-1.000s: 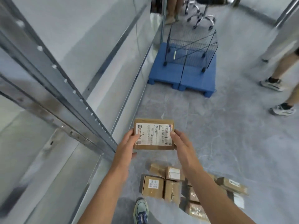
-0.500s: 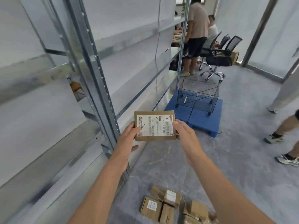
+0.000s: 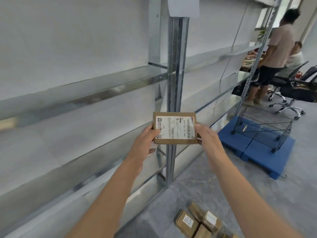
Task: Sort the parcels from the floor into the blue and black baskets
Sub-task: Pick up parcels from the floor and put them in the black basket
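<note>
From the head camera I see both of my arms stretched out in front of me with one parcel (image 3: 174,141) held up between them, clear of the floor (image 3: 223,194). My left hand (image 3: 144,145) grips the parcel's left edge, thumb laid over the front face and the other fingers curled behind it, one fingertip showing just below the box. My right hand (image 3: 208,141) grips the opposite edge, its fingers closed on the right side of the cardboard. The parcel is a flat brown box held face toward me, and its white label (image 3: 175,127) with a barcode sits between the two hands. The print is too small for me to read. Directly behind the parcel, beyond both hands, stands the grey upright of a metal rack (image 3: 174,83), and its shelves run away past my left hand and on past my right. A white sheet (image 3: 183,6) hangs at the top of that upright, high above the hands. Below my right forearm, near the bottom edge, a cluster of other brown parcels (image 3: 197,222) lies on the floor, some with white labels. Out past my right hand a blue pallet (image 3: 253,148) lies on the floor with a black wire cart (image 3: 262,127) on casters standing on it. Farther beyond that, a person (image 3: 274,57) stands beside office chairs (image 3: 289,93).
</note>
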A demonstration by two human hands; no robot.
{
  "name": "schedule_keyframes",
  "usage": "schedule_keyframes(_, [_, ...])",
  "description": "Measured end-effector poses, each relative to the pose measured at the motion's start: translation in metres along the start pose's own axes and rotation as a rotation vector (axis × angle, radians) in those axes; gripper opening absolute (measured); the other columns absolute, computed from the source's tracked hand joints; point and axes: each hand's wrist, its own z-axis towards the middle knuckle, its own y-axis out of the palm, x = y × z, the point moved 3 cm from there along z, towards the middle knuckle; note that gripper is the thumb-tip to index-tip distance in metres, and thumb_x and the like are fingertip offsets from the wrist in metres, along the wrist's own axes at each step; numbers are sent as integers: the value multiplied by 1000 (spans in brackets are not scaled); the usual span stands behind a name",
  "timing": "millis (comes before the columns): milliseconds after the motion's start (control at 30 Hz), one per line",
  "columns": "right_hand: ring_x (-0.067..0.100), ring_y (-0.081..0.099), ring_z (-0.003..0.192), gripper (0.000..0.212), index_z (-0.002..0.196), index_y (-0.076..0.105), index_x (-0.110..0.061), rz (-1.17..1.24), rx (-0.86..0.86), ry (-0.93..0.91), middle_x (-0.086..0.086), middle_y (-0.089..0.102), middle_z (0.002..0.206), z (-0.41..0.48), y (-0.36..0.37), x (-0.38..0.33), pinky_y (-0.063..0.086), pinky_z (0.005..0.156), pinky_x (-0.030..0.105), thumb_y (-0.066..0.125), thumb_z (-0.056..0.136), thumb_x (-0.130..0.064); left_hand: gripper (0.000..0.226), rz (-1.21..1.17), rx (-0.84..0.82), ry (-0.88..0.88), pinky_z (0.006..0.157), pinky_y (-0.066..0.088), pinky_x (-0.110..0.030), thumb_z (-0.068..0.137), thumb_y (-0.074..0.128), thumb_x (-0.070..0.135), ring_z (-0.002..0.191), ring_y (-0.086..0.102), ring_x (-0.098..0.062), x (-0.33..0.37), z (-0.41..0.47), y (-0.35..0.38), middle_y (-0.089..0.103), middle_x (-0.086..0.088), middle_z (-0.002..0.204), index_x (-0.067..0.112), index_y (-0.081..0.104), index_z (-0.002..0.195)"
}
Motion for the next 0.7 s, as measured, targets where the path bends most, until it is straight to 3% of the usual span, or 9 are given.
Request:
schedule_keyframes(100, [5, 71, 104, 26, 117, 72, -30, 30, -82, -9, -12, 79, 104, -26, 54, -17, 50, 94, 26, 49, 109, -40, 25, 8, 69, 4, 112, 46, -51, 108, 47, 37, 123, 61, -7, -2, -35, -55, 72, 18, 124, 50, 61, 124])
schedule_keyframes(233, [2, 72, 101, 30, 122, 72, -30, 22, -221, -44, -12, 79, 108, -59, 124, -32, 50, 87, 22, 46, 110, -38, 28, 12, 173, 30, 101, 49, -40, 108, 44, 35, 108, 64, 5, -6, -82, -121, 74, 25, 113, 51, 66, 118])
schedule_keyframes(400, [12, 69, 112, 34, 123, 72, -27, 14, -422, -63, -10, 78, 111, -90, 203, -38, 48, 110, 41, 46, 109, -43, 27, -17, 377, 5, 105, 50, -44, 107, 46, 40, 121, 60, -6, -22, -142, -189, 73, 20, 120, 57, 62, 121])
schedule_keyframes(700, [17, 67, 117, 38, 134, 68, -25, 36, -808, -83, -5, 76, 118, -147, 320, -49, 48, 113, 48, 47, 109, -43, 33, -73, 773, -6, 106, 49, -45, 106, 47, 42, 121, 62, -6, -43, -253, -254, 73, 18, 121, 45, 61, 136])
